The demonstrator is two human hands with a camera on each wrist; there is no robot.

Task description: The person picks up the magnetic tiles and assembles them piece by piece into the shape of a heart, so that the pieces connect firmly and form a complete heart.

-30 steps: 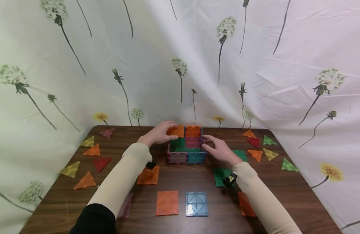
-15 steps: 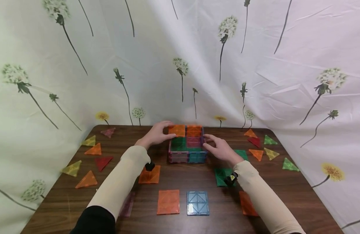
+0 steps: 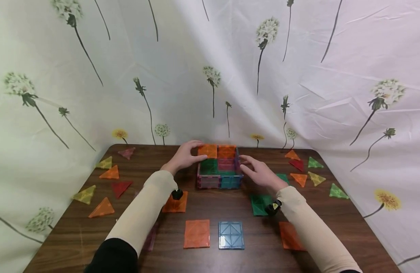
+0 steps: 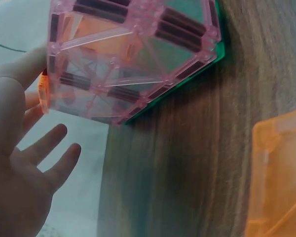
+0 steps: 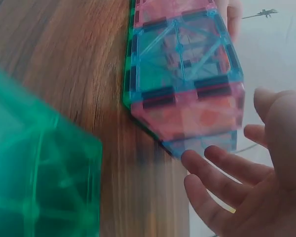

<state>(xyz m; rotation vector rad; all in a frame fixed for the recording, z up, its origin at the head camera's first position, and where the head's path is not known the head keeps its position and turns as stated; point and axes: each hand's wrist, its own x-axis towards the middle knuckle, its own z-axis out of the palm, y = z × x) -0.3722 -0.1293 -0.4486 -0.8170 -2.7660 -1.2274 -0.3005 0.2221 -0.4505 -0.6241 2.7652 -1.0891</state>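
Sleeves, two, cream, nearest; they reach over the worktop.

Front row: one purple tile, partly hidden behind the left sleeve; one red-orange square; one blue square beside it, apart; one red tile, partly behind the right sleeve.

Middle row: one orange square and one green square, well apart. Outer left: an orange triangle, a yellow triangle, a red triangle. Outer right: a light-green triangle.

Left hand: grip closed on the orange top tile, thumb at the near side, fingers at the far side.

Right hand: grip loose, fingers apart and holding nothing, just beside the box's right wall; contact cannot be told.

Box: one, of clear coloured tiles, standing between the hands toward the far edge; near wall pink at left, blue at right; green floor; the orange top tile at its far left corner.

Farther triangles: three at left, five at right.

Backdrop: white cloth, dandelion print.
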